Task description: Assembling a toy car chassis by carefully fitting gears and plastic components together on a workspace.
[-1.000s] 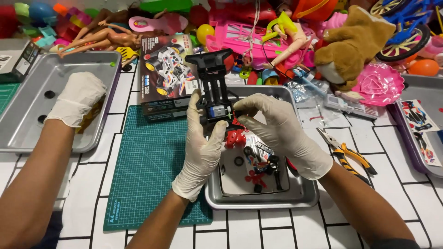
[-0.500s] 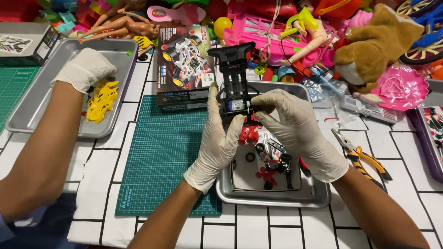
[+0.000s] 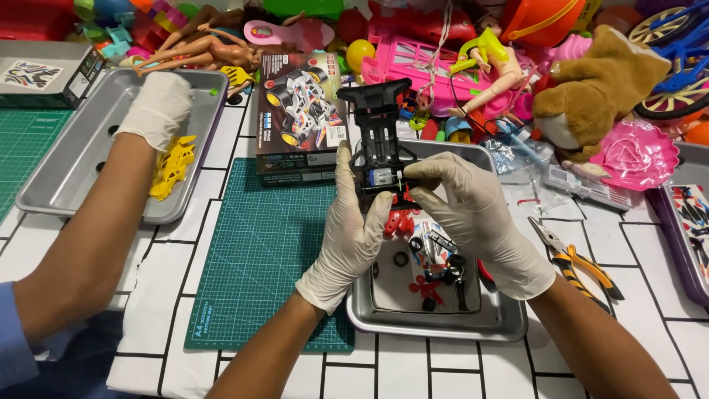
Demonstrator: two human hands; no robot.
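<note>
The left hand (image 3: 353,235), gloved in white latex, is gripping the black plastic toy-car chassis (image 3: 382,140) along its left flank, the thumb running up beside the frame and the other fingers wrapping behind it; the right hand (image 3: 478,222), gloved alike, is pinching the chassis's lower right corner between thumb and forefinger, right by the small silver motor seated in the frame; the chassis is being held in the air above the far end of a shallow steel tray (image 3: 509,325), its long axis running away from the person, the broad bumper end pointing toward the heap of toys at the back and the motor end sitting between the two hands; a red plastic piece (image 3: 399,221) is hanging just beneath the chassis, touching the left fingers; in the tray, loose red and black parts and small black wheels (image 3: 436,275) are lying on a white card; the tray is resting on the white tiled table (image 3: 185,222), just beside a green cutting mat (image 3: 258,258); a printed model-car box (image 3: 299,125) is lying beyond the mat; orange-handled pliers (image 3: 576,260) are lying to the right of the tray; at the left, another person's gloved hand (image 3: 159,107) is reaching into a second steel tray (image 3: 63,177), touching a yellow plastic parts frame (image 3: 173,166).
</note>
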